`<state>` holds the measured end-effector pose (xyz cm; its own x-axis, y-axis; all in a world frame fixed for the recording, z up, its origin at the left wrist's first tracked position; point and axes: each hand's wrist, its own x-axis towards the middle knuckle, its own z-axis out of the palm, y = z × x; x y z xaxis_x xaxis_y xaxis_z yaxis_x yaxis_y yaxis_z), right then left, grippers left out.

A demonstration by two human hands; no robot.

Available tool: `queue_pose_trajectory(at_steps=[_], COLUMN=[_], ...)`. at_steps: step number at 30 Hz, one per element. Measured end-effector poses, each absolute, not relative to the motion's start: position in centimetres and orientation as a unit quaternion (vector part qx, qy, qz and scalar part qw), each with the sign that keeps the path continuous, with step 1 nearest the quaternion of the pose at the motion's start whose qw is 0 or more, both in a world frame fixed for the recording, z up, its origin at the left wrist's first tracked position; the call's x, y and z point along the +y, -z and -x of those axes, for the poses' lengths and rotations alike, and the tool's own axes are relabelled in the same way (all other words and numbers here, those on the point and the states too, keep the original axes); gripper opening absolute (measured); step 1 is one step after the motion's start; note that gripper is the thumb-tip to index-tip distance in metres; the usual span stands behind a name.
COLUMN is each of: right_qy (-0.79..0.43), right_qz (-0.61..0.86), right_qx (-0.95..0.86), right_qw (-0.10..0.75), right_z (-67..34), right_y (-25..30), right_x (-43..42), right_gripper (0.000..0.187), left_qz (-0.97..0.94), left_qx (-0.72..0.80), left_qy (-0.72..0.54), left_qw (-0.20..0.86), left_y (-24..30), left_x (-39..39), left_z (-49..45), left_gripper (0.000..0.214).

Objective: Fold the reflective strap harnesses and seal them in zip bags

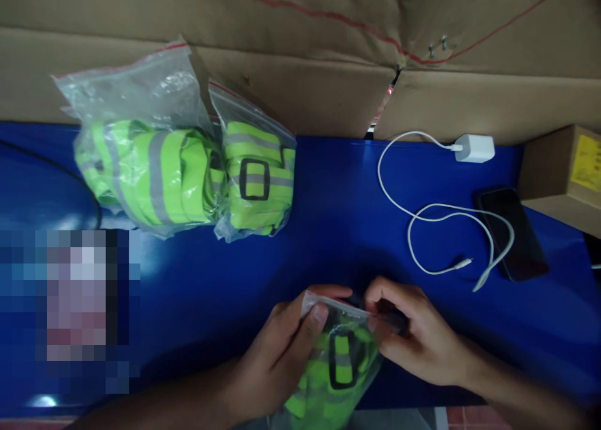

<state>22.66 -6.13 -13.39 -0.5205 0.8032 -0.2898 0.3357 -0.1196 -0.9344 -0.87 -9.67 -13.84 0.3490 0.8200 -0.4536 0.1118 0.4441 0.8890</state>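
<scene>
Near the table's front edge, a clear zip bag holds a folded neon-yellow reflective strap with grey stripes and a black buckle. My left hand grips the bag's upper left corner, thumb on the near side. At the upper right corner, the thumb and fingers of my right hand pinch the bag's top edge. Farther back lie two more zip bags with the same neon material: a large one on the left and a smaller one with a black buckle beside it.
A white charger with a looped white cable lies at the right, partly over a black phone. A cardboard box stands at the far right. Brown cardboard walls the back of the blue table. A pixelated patch covers the left.
</scene>
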Motion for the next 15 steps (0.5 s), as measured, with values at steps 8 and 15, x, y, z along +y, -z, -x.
queue_pose_trajectory(at_steps=[8, 15], right_qy=[-0.64, -0.637], right_qz=[0.437, 0.45], right_qx=[-0.61, -0.608], right_qw=[0.164, 0.152], right_z=[-23.4, -23.7], right_y=[13.1, 13.1], right_x=[-5.5, -5.5], right_gripper=[0.013, 0.014], left_qz=[-0.313, -0.344], left_qx=[0.53, 0.509], left_qy=[-0.278, -0.28], left_qw=[0.738, 0.737], left_y=[12.9, 13.1], left_x=[-8.6, -7.5], left_z=[0.9, 1.4], left_gripper=[0.052, 0.037])
